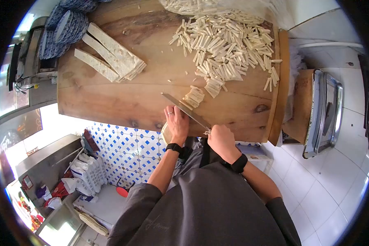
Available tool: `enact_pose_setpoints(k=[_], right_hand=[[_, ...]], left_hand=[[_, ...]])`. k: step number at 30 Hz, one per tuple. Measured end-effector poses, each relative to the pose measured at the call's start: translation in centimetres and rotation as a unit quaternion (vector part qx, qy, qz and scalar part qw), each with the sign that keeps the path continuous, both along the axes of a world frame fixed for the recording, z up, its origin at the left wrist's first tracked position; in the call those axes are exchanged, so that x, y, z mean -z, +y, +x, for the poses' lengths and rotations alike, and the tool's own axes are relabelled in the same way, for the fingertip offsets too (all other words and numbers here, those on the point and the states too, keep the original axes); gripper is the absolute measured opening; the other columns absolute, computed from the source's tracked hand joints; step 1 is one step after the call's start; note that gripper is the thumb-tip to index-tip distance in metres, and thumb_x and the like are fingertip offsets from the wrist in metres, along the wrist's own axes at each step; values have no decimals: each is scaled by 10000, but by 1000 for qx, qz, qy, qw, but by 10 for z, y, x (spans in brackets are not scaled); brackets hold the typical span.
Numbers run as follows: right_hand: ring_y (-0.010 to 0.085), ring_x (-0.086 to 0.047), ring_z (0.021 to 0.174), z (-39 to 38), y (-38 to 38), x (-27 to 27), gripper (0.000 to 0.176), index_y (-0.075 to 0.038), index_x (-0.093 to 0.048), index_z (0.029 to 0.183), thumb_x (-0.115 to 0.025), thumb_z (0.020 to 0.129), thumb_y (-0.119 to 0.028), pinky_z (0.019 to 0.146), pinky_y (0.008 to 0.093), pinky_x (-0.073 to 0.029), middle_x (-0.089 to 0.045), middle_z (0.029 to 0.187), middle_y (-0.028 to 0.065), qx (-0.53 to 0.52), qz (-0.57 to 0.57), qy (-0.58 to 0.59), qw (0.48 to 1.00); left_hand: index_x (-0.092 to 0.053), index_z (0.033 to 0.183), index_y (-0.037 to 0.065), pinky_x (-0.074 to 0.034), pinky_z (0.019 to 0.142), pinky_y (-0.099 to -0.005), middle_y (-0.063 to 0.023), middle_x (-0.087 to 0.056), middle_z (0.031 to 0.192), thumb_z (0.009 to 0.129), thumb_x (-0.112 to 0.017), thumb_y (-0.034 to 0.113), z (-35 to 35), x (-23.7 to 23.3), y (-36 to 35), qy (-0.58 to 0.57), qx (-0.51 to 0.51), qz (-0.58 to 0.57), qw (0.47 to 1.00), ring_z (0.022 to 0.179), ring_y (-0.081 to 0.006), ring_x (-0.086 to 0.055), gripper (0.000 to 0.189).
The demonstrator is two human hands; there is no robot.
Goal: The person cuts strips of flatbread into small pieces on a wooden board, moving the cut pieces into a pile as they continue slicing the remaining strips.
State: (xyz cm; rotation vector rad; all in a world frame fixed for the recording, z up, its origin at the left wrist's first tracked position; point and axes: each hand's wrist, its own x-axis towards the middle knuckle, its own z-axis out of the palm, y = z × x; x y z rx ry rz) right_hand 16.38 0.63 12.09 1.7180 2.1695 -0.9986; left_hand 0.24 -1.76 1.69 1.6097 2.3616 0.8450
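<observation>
Two hands: right hand (221, 140) clenched round knife (186, 110), left hand (177, 125) bunched tight on half-hidden dough (165, 134), probably soft, best pinned near the cut.

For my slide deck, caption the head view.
Knife in right hand, left hand alongside, cut strips heaped on a wooden worktop.

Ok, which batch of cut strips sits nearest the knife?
The small, neat bundle right beside the knife; the big loose pile lies farther from the blade.
</observation>
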Motion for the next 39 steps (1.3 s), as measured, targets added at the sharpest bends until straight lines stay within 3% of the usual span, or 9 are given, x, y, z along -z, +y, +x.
enact_pose_setpoints(k=[13, 21, 29, 32, 34, 39], right_hand=[[399, -679, 797, -5, 8, -10, 145, 11, -668, 763, -667, 763, -133, 693, 469, -556, -674, 797, 227, -18, -45, -14, 999], [418, -668, 833, -15, 24, -15, 116, 21, -657, 811, -640, 755, -79, 722, 490, -546, -670, 842, 246, -17, -103, -49, 993], [417, -665, 837, -52, 42, 1, 101, 9, -658, 810, -633, 760, -76, 720, 484, -543, -668, 846, 249, -31, -128, -81, 988], [408, -664, 797, -67, 37, 31, 88, -1, -648, 795, -630, 764, -81, 691, 488, -538, -663, 816, 233, -22, -85, -56, 995], [394, -659, 757, -75, 28, 47, 77, -12, -635, 777, -627, 768, -88, 655, 485, -533, -651, 776, 212, -55, 5, -25, 998], [387, -657, 732, -71, 32, 50, 100, -22, -638, 767, -649, 763, -121, 630, 465, -534, -646, 755, 202, -28, 39, -1, 999]], left_hand=[[-528, 965, -23, -410, 841, -474, -208, -469, 984, 641, -647, -3, 0, -3, 1, -13, -2, 1, 1000, 941, -389, -448, 345], [-580, 861, 35, -471, 705, -431, -112, -530, 904, 718, -705, 28, -19, -9, -10, -52, 72, 16, 996, 839, -324, -509, 190], [-581, 823, 29, -462, 690, -430, -125, -521, 882, 692, -716, 26, -23, -8, -4, -92, 73, 6, 993, 823, -329, -510, 188], [-558, 777, 19, -455, 686, -444, -134, -511, 869, 659, -702, 10, -24, -4, -6, -107, 64, 8, 992, 824, -344, -508, 187], [-558, 780, 18, -455, 687, -446, -138, -510, 869, 656, -694, 4, -20, -7, -13, -104, 56, 2, 993, 826, -348, -506, 185], [-556, 783, 15, -457, 696, -457, -146, -510, 888, 669, -679, 4, -21, -13, -9, -104, 70, 10, 992, 838, -352, -506, 168]])
